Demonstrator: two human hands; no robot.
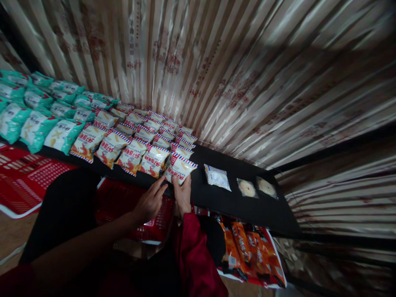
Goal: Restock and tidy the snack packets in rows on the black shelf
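My right hand [183, 194] grips a white snack bag [180, 166] with red lettering and a striped edge, its thumb on the front of the bag. The bag stands at the right end of the front row of matching snack bags [154, 160], on a black shelf [198, 189]. Just left of it, my left hand [152, 201] has its fingers stretched toward the bag's lower left corner. Whether its fingertips touch the bag I cannot tell. Several more of these bags stand in rows behind and to the left.
Teal snack bags [65, 134] fill the shelf's left part. To the right lie a white packet [217, 177] and two clear packets with round pale contents [246, 188]. Below are red baskets [131, 202], one holding orange packages [247, 247]. A pleated curtain [185, 62] hangs behind.
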